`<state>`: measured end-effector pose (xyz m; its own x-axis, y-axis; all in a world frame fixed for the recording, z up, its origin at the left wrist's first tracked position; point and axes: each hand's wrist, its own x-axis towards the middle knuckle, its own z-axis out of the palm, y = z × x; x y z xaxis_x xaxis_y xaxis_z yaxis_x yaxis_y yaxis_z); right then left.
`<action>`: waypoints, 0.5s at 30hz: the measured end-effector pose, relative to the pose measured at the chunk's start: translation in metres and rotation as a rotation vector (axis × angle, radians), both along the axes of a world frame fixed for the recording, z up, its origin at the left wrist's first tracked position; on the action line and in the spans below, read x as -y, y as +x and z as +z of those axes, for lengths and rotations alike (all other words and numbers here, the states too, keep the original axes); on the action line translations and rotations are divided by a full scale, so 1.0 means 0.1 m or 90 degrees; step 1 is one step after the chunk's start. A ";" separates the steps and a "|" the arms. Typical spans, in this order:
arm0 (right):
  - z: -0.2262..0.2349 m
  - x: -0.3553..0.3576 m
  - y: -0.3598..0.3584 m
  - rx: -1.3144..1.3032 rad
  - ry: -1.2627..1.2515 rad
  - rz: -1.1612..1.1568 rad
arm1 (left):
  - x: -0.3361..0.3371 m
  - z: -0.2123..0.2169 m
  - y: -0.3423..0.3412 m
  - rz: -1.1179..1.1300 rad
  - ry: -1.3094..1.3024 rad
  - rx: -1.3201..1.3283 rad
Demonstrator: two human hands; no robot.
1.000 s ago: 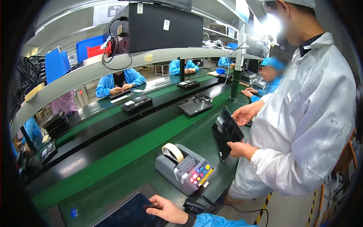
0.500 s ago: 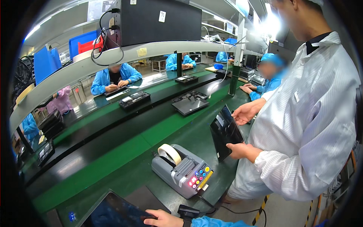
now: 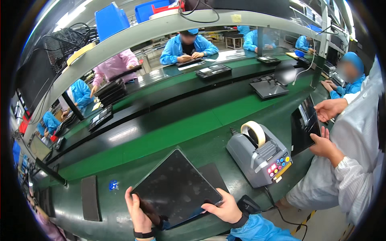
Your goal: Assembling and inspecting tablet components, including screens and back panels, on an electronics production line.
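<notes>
Your left hand (image 3: 140, 213) and right hand (image 3: 223, 207) each have fingers clasped on an edge of the flat dark rectangular tablet panel (image 3: 176, 188), tilted above the green worktop (image 3: 177, 132) beside the grey tape dispenser (image 3: 259, 156). Grip edges only; keep fingertips off the glass.

The tablet (image 3: 175, 188) has a glossy black face with faint pale smudges. The desk (image 3: 120, 197) is dark green, its conveyor belt (image 3: 181, 130) brighter green between black strips. The tape dispenser (image 3: 259, 158) is grey with multicoloured buttons, its tape roll (image 3: 254, 131) cream. A small blue sticker (image 3: 113, 184) marks the desk.
</notes>
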<state>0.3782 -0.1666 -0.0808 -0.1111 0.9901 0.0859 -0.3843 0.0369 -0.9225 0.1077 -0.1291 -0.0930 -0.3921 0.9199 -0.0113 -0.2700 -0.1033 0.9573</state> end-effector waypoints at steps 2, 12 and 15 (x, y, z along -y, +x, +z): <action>-0.01 0.02 -0.07 0.003 0.006 -0.001 | -0.01 -0.09 -0.06 0.015 0.010 -0.015; 0.22 -0.04 -0.47 0.038 0.080 0.056 | -0.09 -0.30 -0.25 -0.049 -0.018 0.085; 0.25 -0.09 -0.50 -0.016 0.084 0.124 | -0.13 -0.32 -0.25 -0.084 -0.082 0.216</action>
